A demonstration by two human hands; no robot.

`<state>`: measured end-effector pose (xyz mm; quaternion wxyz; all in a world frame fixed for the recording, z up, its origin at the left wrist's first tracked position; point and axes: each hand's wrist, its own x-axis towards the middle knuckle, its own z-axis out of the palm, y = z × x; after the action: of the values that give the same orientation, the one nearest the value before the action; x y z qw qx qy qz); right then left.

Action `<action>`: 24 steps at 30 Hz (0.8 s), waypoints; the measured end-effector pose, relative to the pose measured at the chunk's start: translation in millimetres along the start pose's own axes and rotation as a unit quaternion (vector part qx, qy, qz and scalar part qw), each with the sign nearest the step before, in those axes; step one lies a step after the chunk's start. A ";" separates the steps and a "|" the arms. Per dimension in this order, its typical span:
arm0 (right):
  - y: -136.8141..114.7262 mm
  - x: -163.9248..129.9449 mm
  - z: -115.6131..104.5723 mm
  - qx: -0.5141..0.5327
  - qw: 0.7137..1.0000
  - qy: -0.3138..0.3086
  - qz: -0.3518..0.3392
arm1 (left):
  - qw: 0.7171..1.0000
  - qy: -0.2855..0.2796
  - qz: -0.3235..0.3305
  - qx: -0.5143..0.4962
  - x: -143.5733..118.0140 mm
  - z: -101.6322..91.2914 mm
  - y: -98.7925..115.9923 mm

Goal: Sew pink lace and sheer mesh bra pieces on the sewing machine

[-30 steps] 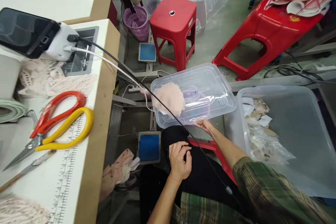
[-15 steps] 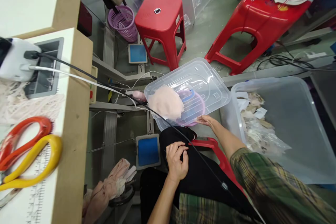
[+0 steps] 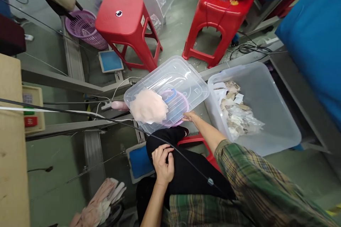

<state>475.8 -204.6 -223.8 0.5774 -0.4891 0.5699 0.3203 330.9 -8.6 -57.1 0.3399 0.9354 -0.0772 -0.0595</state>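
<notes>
Gripping the near edge of a clear lid [image 3: 183,78], the right hand [image 3: 189,116] has its fingers closed on the rim — the lid rides above a purple basket [image 3: 179,103], with a pink cloth [image 3: 147,106] lying on its left end. The left hand [image 3: 163,159] rests loosely curled on the black trousers [image 3: 186,173], holding nothing that can be made out.

Over the last second the view has swung right: the table with the scissors has slid out of frame, and the lid now sits nearer the middle. Against the bin [image 3: 269,113] and the hand, the lid has turned — its far right corner has come round toward the bin's rim and it looks tipped up a little, so it seems to be carried rather than at rest.

Its long axis runs from lower left to upper right, the cloth end pointing toward the table edge [image 3: 13,149], the bare end toward the red stool [image 3: 218,10].
</notes>
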 end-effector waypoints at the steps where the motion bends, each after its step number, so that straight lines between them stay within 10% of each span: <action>1: 0.6 -0.3 -0.4 -0.019 1.000 -0.008 -0.011 | 1.000 -0.004 0.002 0.004 1.0 0.1 1.3; 8: 3.7 -15.0 -16.9 -0.153 0.975 0.007 -0.158 | 0.999 -0.019 0.025 0.041 5.3 -4.4 3.7; 15: 48.9 -49.2 -142.7 -0.233 0.886 0.146 -0.374 | 0.994 -0.022 0.075 0.076 8.2 4.0 -0.5; 19: 88.0 -45.3 -212.0 -0.266 0.888 0.209 -0.311 | 0.991 -0.043 0.080 0.097 11.2 9.0 8.6; 24: 114.5 -21.0 -225.0 -0.292 0.926 0.165 -0.172 | 0.988 -0.062 0.078 0.122 15.9 10.3 18.7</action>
<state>289.0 -373.7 -197.4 0.3529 -0.7725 0.4453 0.2837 342.8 -32.2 -53.8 0.2214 0.9555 -0.1774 -0.0812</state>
